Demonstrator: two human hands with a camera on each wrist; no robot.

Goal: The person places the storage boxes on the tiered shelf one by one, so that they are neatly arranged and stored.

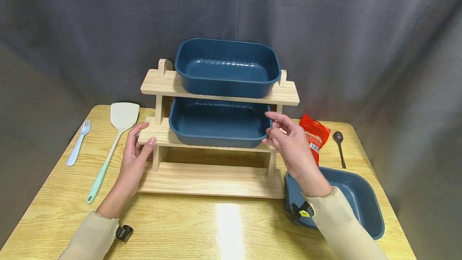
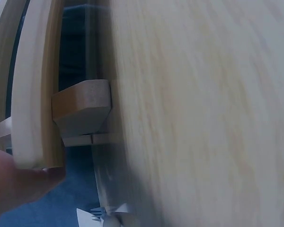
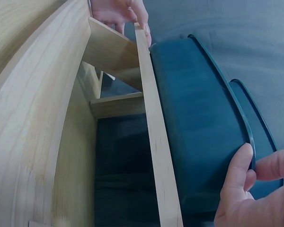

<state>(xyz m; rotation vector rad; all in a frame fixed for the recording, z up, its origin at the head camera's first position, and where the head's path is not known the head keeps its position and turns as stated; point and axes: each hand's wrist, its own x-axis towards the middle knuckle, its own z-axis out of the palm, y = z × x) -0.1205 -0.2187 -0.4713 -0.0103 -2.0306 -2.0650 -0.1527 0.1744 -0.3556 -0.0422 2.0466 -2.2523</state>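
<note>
A three-tier wooden rack (image 1: 213,177) stands on the table. My left hand (image 1: 132,159) grips the left end of its middle board, thumb on top; the left wrist view shows that hand (image 2: 19,182) at the board's end. A dark blue bin (image 1: 220,141) sits on the middle tier. With thumb and fingers, my right hand (image 1: 294,143) pinches the bin's right rim. In the right wrist view the fingers (image 3: 239,165) lie on the outer wall with the rim between them and the thumb. Another blue bin (image 1: 229,87) rests on the top tier.
A third blue bin (image 1: 364,196) stands on the table at right, partly under my right forearm. Behind it lie a red packet (image 1: 314,131) and a dark spoon (image 1: 339,147). On the left are a spatula (image 1: 117,141) and a pale fork (image 1: 78,143). Grey curtain (image 1: 231,3) hangs behind.
</note>
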